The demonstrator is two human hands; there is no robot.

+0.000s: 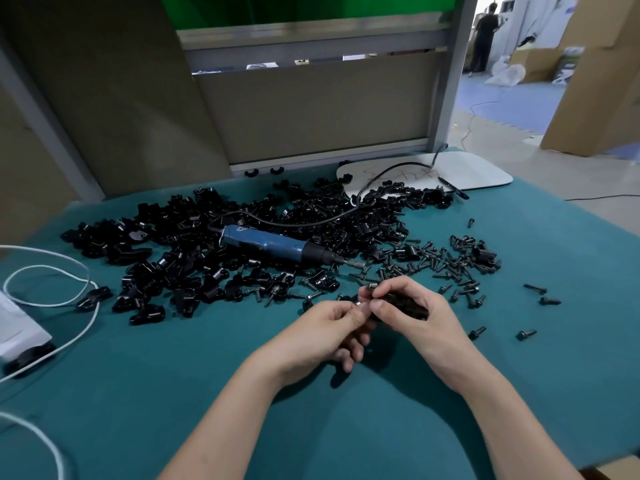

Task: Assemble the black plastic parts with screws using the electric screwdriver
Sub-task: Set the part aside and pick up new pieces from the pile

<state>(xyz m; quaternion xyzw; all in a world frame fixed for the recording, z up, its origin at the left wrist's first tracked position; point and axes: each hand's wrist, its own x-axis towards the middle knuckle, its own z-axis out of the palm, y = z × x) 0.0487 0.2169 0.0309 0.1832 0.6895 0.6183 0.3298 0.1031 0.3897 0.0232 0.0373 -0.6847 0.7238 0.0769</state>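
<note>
**A:** Why does the electric screwdriver [273, 244] lie idle on the heap of black plastic parts [194, 237]?

**B:** Both hands are busy. It rests within reach, its bit towards the loose screws [450, 265] on the right, likely so it can be picked up once a screw is seated.

**A:** And the hands?

**B:** They meet just above the counter [173, 393], near the front of the heap. The right hand [412, 306] curls round a clutch of dark pieces [407, 304]. I judge them to be screws kept as ready stock, though they are too blurred to be sure. The left hand [341, 323] pinches a small piece [358, 301] between thumb and forefinger, against the right fingertips.

**A:** Fitting by hand first, then?

**B:** It looks that way; no driving yet.
</note>
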